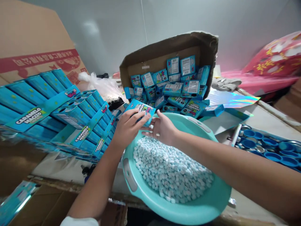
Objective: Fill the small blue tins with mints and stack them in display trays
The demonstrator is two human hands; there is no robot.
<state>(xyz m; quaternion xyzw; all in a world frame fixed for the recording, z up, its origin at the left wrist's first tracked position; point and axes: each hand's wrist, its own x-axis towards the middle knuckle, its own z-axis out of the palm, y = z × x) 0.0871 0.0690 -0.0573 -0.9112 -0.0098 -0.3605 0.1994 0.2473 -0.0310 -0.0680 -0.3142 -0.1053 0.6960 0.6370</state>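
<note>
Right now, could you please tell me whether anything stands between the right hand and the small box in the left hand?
Nothing visible blocks it: the right hand is close beside the small box, which the left hand holds. A few pale candies show at the right hand; the teal basin lies below.

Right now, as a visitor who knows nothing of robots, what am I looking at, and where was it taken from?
There's no machine: these are a person's two bare hands, seen from a head-worn camera looking forward and down. The left hand grips a small blue box. The right hand is palm up, with a few pale pieces by its fingers, over a turquoise basin of small pale-blue pieces. To the left are display packs; behind the basin, a cardboard carton holds more blue boxes.
</note>
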